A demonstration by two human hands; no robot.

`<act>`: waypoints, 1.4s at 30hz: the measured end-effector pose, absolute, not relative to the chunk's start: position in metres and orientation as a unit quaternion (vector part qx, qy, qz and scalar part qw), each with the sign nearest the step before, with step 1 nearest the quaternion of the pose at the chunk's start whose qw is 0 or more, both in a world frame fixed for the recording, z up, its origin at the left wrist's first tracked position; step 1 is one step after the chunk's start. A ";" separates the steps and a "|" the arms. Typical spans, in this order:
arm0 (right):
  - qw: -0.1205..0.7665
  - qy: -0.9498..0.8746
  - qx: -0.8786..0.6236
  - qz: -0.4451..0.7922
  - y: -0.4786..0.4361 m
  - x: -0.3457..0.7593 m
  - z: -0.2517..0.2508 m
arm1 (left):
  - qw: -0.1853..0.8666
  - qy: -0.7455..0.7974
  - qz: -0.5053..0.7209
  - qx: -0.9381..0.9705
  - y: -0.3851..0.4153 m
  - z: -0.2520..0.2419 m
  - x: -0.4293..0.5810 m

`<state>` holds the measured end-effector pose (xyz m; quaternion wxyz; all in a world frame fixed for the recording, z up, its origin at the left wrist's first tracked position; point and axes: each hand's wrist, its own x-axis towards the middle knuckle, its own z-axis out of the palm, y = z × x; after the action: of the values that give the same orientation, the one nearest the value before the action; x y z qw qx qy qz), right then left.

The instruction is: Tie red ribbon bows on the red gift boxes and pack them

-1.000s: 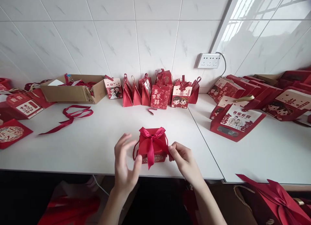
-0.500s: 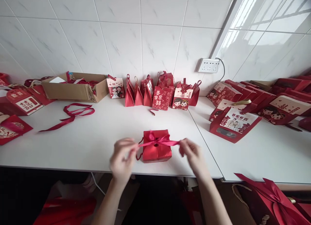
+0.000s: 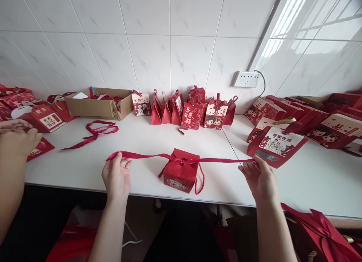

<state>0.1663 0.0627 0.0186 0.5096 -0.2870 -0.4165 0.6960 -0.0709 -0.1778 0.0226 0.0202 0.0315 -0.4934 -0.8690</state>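
A small red gift box [image 3: 181,173] with a cord handle stands near the front edge of the white table [image 3: 141,137]. A red ribbon [image 3: 147,155] runs straight across its top, stretched out to both sides. My left hand [image 3: 116,175] pinches the ribbon's left end, well left of the box. My right hand [image 3: 258,177] pinches the right end, far to the right of the box. Both hands hover at the table's front edge.
Another person's hand [image 3: 18,139] reaches in at the far left. Several red gift boxes [image 3: 195,111] line the tiled wall. A cardboard box [image 3: 97,105] and a loose ribbon [image 3: 94,131] lie back left. Larger red boxes [image 3: 278,143] crowd the right; a red bag [image 3: 319,231] is bottom right.
The bow on the box has been pulled undone. My hands have moved far apart, drawing the ribbon out flat across the box. Another person's hand has come into view at left.
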 end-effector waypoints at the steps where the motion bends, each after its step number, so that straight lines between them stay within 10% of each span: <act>1: 0.511 -0.435 -0.283 0.685 0.064 0.173 0.019 | 0.018 -0.508 -0.861 0.029 -0.182 0.022 -0.073; 7: 0.252 -0.669 0.032 0.699 0.067 0.223 0.025 | 0.276 -0.732 -0.587 -0.209 -0.192 0.032 -0.057; 10: 0.123 -0.766 -0.031 0.631 0.060 0.216 0.026 | 0.100 -0.762 -0.500 -0.400 -0.175 0.034 -0.039; 14: 0.155 -0.798 -0.235 0.533 0.032 0.174 0.020 | -0.082 -0.777 -0.495 -0.381 -0.150 0.025 -0.030; 32: 0.127 -0.936 -0.177 0.276 0.013 0.140 0.055 | -0.343 -0.702 -0.489 -0.388 -0.162 0.036 -0.025; 42: 0.063 -0.799 -0.199 0.563 0.031 0.131 0.048 | -0.376 -0.631 -0.601 -0.314 -0.168 0.026 -0.035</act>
<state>0.1312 0.0308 0.0475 0.0634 -0.1986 -0.7994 0.5634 -0.0353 -0.1682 0.0264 -0.3763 -0.3139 -0.6314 -0.6010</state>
